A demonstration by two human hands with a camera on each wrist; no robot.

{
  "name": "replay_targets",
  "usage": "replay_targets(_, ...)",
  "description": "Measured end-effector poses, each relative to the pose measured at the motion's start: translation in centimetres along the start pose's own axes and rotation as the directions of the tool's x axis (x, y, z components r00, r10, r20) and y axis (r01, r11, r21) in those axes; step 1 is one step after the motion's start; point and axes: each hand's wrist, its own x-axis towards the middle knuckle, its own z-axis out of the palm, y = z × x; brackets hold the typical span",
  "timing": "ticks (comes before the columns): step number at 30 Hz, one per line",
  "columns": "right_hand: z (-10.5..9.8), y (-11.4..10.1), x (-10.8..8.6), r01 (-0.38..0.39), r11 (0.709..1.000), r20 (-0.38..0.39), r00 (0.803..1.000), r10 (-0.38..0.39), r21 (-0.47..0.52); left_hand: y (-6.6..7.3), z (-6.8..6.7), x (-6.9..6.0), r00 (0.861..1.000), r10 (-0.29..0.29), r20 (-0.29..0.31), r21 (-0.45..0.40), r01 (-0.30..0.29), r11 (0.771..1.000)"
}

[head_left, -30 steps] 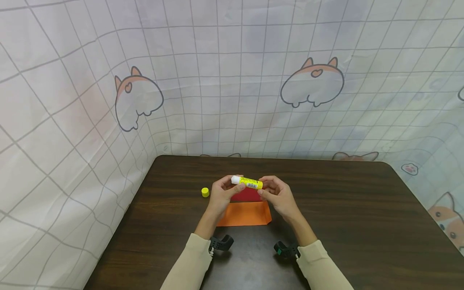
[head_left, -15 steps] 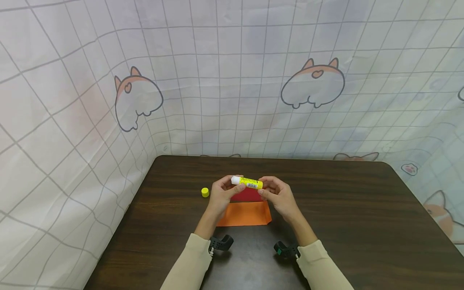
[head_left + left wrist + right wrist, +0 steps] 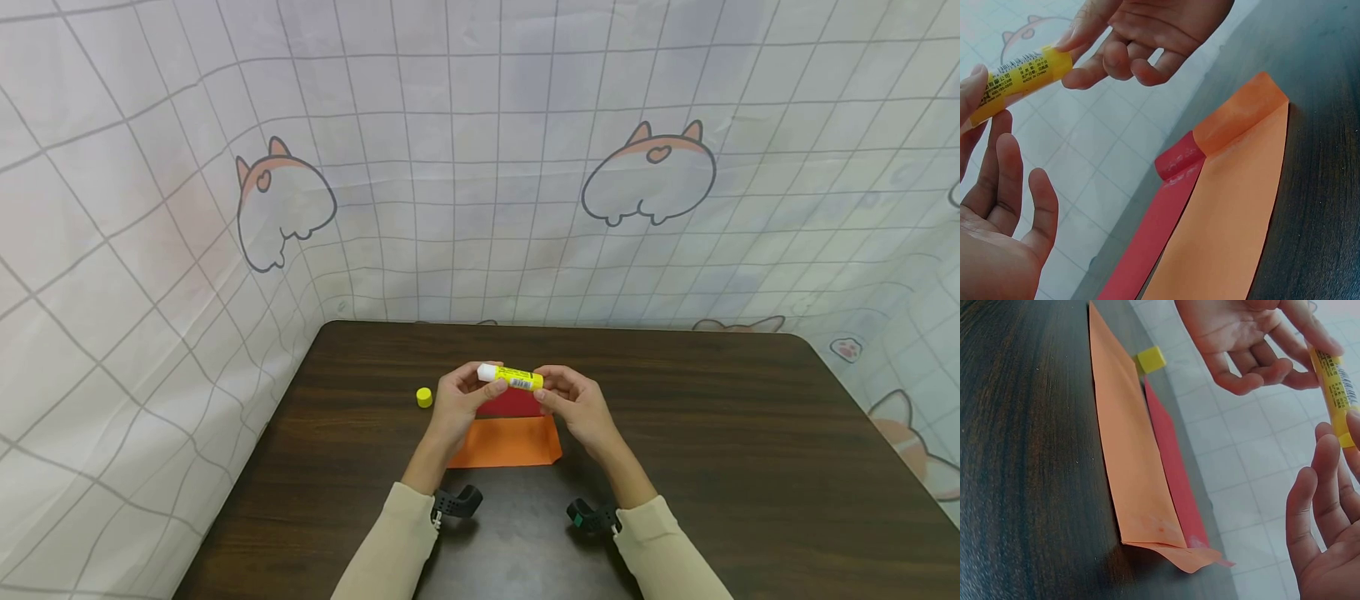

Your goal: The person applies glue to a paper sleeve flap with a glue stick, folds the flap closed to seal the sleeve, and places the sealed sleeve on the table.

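A yellow glue stick (image 3: 519,378) with a white end is held level above the table by both hands. My left hand (image 3: 454,406) pinches it near the white end, between thumb and fingers. At the yellow base, my right hand (image 3: 576,406) grips with thumb and fingertips. Below lie an orange paper strip (image 3: 506,442) and, just beyond it, a red paper strip (image 3: 512,403), partly hidden by the hands. Their right ends fold up, and whitish smears show near the folds in the wrist views. The yellow cap (image 3: 424,397) stands left of the left hand.
The dark wooden table (image 3: 712,450) extends to both sides and in front of the papers. A white gridded curtain (image 3: 480,167) with cartoon dogs hangs behind the table and along its sides. Each wrist wears a black band (image 3: 459,502).
Both hands and the glue stick stay almost in place across the frames. The papers and cap have not moved; only the curtain at the right shifts slightly.
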Motion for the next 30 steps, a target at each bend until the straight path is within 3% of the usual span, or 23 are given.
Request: replay_targets(30,-0.12,-0.13,-0.07,-0.082,0.996,0.026,0.996,0.083,-0.021,0.01,-0.04,-0.09,1.0,0.006,0.027,0.007,-0.006,1.0)
